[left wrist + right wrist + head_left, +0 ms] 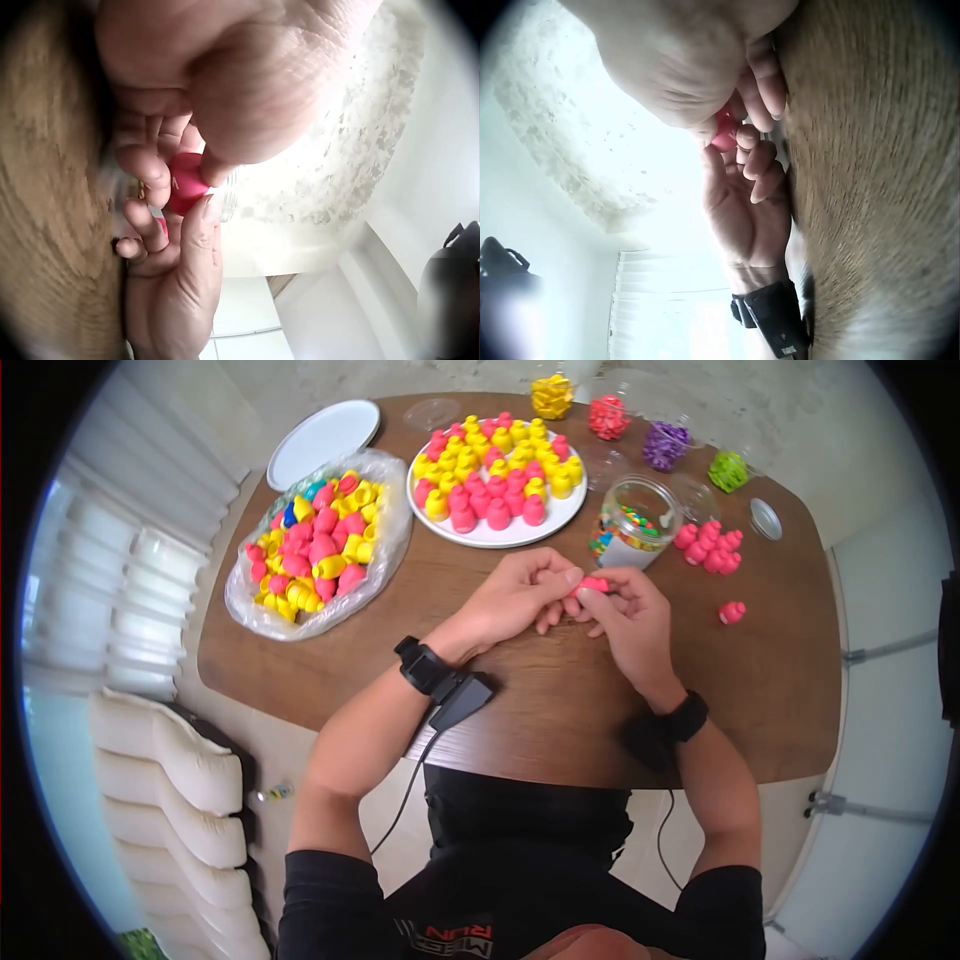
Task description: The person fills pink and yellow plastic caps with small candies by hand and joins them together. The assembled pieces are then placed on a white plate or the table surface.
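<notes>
Close together above the table's middle, both hands hold one small pink plastic piece [594, 584]. My left hand [525, 595] pinches it from the left between thumb and fingers. From the other side, the thumb and fingers of my right hand [635, 625] grip it. In the left wrist view the pink piece [187, 184] looks rounded, with fingertips covering both ends. The right wrist view shows only a bit of the pink piece [724, 133] between the fingers. Right of the hands a single pink bottle-shaped piece [732, 612] rests on the table, with several more pink pieces [712, 548] clustered behind it.
A white plate [480, 540] bears many pink and yellow bottle-shaped pieces. At left, a plastic bag [388, 550] holds loose coloured pieces beside a white lid [325, 445]. A clear jar [625, 556] of small colourful bits stands ahead. Yellow, pink, purple and green heaps [665, 446] line the back edge.
</notes>
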The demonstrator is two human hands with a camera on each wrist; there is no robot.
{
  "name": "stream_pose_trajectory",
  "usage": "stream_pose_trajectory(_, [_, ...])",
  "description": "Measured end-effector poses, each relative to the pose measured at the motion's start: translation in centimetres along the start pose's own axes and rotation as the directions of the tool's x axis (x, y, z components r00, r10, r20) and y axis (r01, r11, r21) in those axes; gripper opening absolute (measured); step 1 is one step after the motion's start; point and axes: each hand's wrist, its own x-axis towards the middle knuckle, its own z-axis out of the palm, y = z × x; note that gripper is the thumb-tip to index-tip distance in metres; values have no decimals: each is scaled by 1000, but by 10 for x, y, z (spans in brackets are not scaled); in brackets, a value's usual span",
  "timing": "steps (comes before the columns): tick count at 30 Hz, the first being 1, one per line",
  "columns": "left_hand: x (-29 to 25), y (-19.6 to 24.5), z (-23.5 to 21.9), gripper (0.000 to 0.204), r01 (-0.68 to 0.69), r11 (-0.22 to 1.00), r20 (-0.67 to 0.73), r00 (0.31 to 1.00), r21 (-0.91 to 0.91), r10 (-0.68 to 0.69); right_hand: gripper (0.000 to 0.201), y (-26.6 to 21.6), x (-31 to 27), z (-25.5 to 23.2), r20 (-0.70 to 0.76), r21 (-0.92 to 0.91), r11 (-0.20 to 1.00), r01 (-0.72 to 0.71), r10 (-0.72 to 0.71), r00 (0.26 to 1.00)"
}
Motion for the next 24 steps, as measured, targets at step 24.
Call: stream_pose_trajectory(24, [-3,0,0,27,50,995,81,996,-90,-42,29,3,-6,-8,94,-32,995,91,-88,992])
